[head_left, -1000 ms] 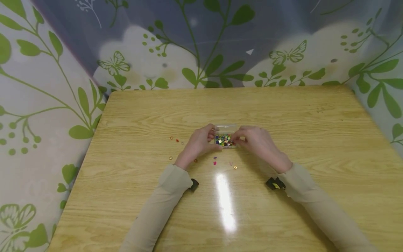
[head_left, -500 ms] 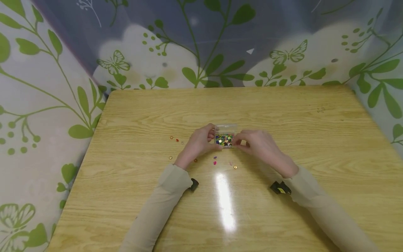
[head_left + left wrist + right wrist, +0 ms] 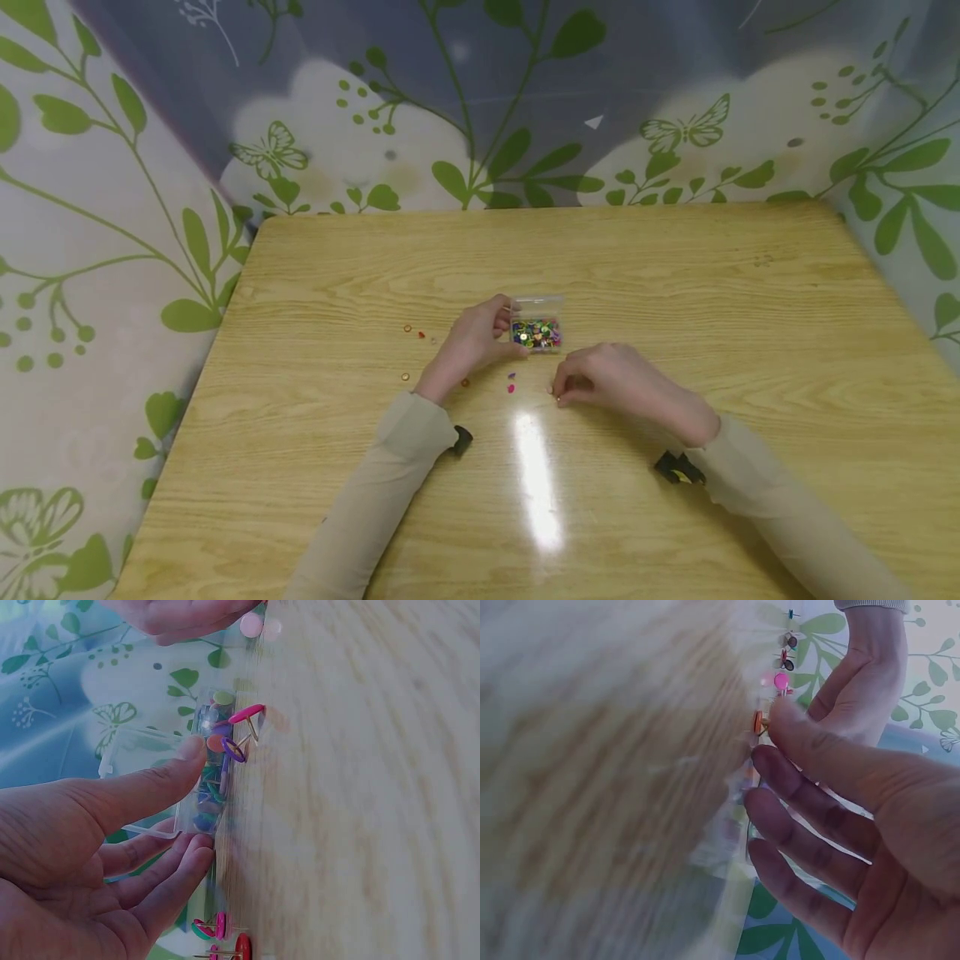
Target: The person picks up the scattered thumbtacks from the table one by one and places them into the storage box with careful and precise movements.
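My left hand (image 3: 471, 340) grips a small clear plastic box (image 3: 536, 347), thumb on its front and fingers at its left side. Its hinged lid (image 3: 142, 746) stands open; inside lies a heap of colourful thumbtacks (image 3: 536, 332). In front of the box, my right hand (image 3: 618, 379) is down at the tabletop, thumb and forefinger pinching an orange-gold thumbtack (image 3: 758, 722), partly hidden by the fingertips. A pale pink tack (image 3: 252, 625) lies right beside those fingers. Between the hands are a pink tack (image 3: 512, 388) and a purple tack (image 3: 512, 376).
Left of my left hand, several loose tacks lie on the wooden table (image 3: 337, 467), among them a gold one (image 3: 405, 377) and a red one (image 3: 422, 335). Leaf-patterned walls (image 3: 315, 108) border the table's back and sides. A bright reflection shows near the front.
My right hand has come away from the box's right side and moved toward me, down to the gold and pale pink tacks on the table. The left hand and box have stayed put.
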Demonstrator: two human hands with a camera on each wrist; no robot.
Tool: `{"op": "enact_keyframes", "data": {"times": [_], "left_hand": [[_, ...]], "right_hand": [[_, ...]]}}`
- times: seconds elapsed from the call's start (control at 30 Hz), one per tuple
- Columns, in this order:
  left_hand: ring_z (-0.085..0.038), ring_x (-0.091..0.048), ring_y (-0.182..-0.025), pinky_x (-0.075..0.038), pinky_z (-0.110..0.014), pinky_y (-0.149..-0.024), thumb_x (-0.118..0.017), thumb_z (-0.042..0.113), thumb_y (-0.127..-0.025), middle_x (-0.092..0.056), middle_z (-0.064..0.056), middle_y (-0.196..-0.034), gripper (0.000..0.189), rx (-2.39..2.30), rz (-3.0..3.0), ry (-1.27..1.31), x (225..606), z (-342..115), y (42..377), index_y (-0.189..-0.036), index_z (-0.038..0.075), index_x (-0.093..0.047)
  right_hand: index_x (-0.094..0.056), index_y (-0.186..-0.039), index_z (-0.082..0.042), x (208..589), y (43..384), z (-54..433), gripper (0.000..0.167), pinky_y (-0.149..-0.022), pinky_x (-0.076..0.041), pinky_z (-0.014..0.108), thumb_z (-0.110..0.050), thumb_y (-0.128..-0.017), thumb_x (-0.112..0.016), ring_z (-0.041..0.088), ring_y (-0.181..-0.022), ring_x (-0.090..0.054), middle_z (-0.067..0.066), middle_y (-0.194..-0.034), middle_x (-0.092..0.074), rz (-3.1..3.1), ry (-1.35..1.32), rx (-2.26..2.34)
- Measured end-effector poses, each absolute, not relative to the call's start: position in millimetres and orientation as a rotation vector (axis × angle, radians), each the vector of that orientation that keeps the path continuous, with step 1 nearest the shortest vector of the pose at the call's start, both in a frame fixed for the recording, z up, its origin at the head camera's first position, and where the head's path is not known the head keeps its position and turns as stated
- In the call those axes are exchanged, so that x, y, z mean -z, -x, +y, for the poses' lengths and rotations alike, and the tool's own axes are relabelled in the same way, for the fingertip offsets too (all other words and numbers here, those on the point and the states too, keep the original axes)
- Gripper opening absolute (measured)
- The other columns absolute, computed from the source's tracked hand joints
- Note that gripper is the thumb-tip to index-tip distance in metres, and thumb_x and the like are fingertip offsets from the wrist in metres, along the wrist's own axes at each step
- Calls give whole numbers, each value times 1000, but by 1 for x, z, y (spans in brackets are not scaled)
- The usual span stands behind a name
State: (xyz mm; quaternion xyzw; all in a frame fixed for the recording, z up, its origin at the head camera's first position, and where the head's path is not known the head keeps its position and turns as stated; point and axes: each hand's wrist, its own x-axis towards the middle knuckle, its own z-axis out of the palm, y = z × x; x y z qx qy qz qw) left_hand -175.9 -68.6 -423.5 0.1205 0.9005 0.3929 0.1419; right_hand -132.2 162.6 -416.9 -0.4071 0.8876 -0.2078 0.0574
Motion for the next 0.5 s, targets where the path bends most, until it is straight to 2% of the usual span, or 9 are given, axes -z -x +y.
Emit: {"op": "enact_keyframes", "data": {"times": [0.33, 0.5], "left_hand": [[-23, -62, -114, -52, -33, -101, -86, 20, -82, -65, -10, -125, 60, -1118, 2605, -365, 423, -68, 177, -134, 9, -58], [-23, -61, -113, -52, -33, -100, -86, 20, -82, -65, -9, -123, 60, -1116, 2612, -368, 423, -67, 176, -134, 9, -58]], "right_hand": [[-75, -86, -24, 422, 130, 163, 10, -66, -56, 21, -16, -86, -81, -2, -75, -65, -16, -87, -72, 2728, 1272, 641], [-71, -86, -20, 419, 132, 165, 12, -57, -52, 18, -10, -88, -77, -2, -64, -59, -7, -83, -73, 2722, 1191, 703]]}}
